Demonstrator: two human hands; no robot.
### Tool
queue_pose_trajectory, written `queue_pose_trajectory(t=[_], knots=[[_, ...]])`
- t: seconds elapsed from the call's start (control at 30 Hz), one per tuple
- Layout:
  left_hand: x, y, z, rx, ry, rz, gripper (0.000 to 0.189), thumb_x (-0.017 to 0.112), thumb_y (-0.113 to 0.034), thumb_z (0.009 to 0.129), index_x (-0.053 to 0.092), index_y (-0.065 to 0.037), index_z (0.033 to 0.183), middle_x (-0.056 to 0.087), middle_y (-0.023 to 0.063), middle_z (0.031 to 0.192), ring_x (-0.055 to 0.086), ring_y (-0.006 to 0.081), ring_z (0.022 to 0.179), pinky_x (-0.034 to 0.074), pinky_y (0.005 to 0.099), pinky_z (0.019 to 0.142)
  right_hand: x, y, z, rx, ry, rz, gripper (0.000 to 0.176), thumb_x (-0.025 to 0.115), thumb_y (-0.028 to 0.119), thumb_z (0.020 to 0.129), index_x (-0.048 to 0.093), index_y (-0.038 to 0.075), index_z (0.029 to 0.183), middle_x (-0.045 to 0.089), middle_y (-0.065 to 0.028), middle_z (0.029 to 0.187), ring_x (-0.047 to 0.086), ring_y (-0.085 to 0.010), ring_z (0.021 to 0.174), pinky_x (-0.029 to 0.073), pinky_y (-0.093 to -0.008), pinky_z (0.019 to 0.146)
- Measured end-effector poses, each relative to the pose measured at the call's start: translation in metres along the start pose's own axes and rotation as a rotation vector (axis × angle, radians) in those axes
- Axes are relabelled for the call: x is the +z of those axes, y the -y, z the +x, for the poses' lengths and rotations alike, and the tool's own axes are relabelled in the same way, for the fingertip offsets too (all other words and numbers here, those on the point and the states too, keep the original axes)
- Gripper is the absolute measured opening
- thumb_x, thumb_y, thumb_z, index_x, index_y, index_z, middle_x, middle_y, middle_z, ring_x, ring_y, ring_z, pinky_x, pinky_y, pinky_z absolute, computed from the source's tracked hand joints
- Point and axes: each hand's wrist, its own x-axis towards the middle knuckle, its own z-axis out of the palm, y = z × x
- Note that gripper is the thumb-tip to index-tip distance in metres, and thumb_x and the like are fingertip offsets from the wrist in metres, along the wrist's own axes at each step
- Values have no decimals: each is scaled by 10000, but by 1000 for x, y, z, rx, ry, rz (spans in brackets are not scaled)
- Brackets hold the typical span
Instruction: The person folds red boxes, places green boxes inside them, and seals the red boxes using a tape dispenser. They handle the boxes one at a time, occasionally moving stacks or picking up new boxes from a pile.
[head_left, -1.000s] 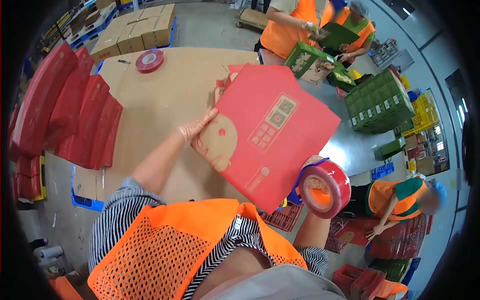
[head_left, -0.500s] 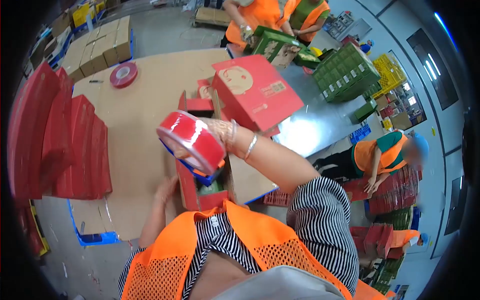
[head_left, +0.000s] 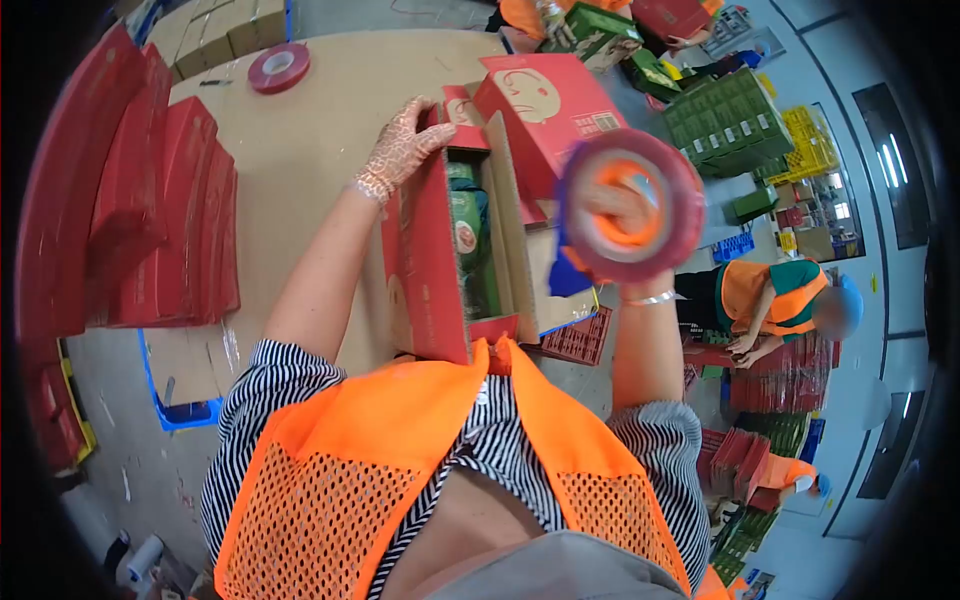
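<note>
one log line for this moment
left hand: on red box flap | right hand: holds tape roll, blurred | box: open, green packs inside

Open red cardboard box (head_left: 430,270) on brown cardboard-topped table (head_left: 300,170), right before me. Green packets (head_left: 468,225) inside box. My left hand (head_left: 400,145) on box's far left edge. My right hand (head_left: 612,212) right of box, inside big red tape roll (head_left: 630,205). Stacked flat red cartons (head_left: 150,200) along table's left side. Spare red tape roll (head_left: 278,68) at table's far end.
</note>
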Motion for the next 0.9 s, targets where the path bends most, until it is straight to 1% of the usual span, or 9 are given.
queue_pose_trajectory(t=[0.03, 0.1, 0.37, 0.43, 0.57, 0.7, 0.77, 0.8, 0.9], knots=[[1, -4, -7, -14, -4, 3, 622, 691, -441, 825, 545, 2, 1235, 623, 134, 1106, 587, 216, 1031, 460, 335, 919, 0, 1, -11, -1, 11, 10, 629, 781, 317, 778, 518, 69, 1292, 617, -111, 1225, 606, -201, 1130, 520, -353, 975], [2, -20, -19, 7, -77, 78, 665, 686, -467, 825, 525, 8, 1261, 609, 192, 1186, 584, 282, 1126, 436, 381, 993, 5, 6, -30, 854, -64, 1064, 568, 711, 269, 854, 490, 49, 1329, 612, -160, 1236, 633, -243, 1106, 542, -386, 947], [-11, -24, -34, 28, -62, 450, 735, 621, -587, 822, 557, 9, 1249, 602, 212, 1209, 560, 394, 1114, 429, 464, 985, 79, 30, -24, 549, -127, 1957, 520, 615, 247, 937, 443, 33, 1379, 581, -182, 1294, 624, -286, 1136, 529, -425, 974], [-15, -27, -38, 49, -82, 485, 724, 605, -608, 822, 580, -9, 1227, 618, 195, 1175, 567, 392, 1081, 435, 472, 964, 81, 49, -4, 498, 192, 978, 508, 700, 161, 865, 538, 50, 1334, 516, -122, 1393, 529, -252, 1256, 405, -413, 1098], [-17, -43, -26, -52, 37, 636, 629, 637, -546, 817, 606, -30, 1175, 639, 207, 1104, 593, 375, 1063, 462, 456, 936, 102, 26, 10, 92, 279, 1445, 598, 686, 147, 876, 448, 51, 1417, 535, -114, 1382, 506, -229, 1290, 387, -383, 1117], [9, -48, -6, -25, 163, 744, 622, 603, -573, 830, 618, -65, 1187, 653, 186, 1093, 598, 363, 1073, 464, 443, 961, 99, 25, -1, 151, 244, 1319, 574, 685, 110, 872, 461, 48, 1396, 560, -131, 1349, 534, -224, 1265, 467, -366, 1045], [15, -51, 0, -94, 309, 722, 616, 588, -575, 839, 615, -74, 1197, 650, 178, 1114, 593, 360, 1087, 462, 440, 971, 100, 22, -10, 230, -74, 1535, 523, 698, 99, 846, 521, 41, 1335, 611, -116, 1282, 575, -231, 1213, 504, -360, 998], [16, -50, 5, -102, 357, 794, 624, 562, -578, 856, 581, -98, 1253, 631, 157, 1189, 579, 343, 1136, 446, 449, 999, 89, 22, -2, 170, -105, 813, 464, 715, 113, 821, 582, 40, 1260, 657, -85, 1194, 619, -239, 1129, 533, -364, 942], [3, -51, 1, -49, 402, 905, 584, 525, -545, 896, 562, -94, 1266, 606, 157, 1241, 562, 340, 1162, 441, 457, 996, 88, -44, 31, -27, -257, 258, 477, 747, 105, 784, 598, 59, 1235, 663, -67, 1145, 630, -223, 1068, 544, -361, 894]])
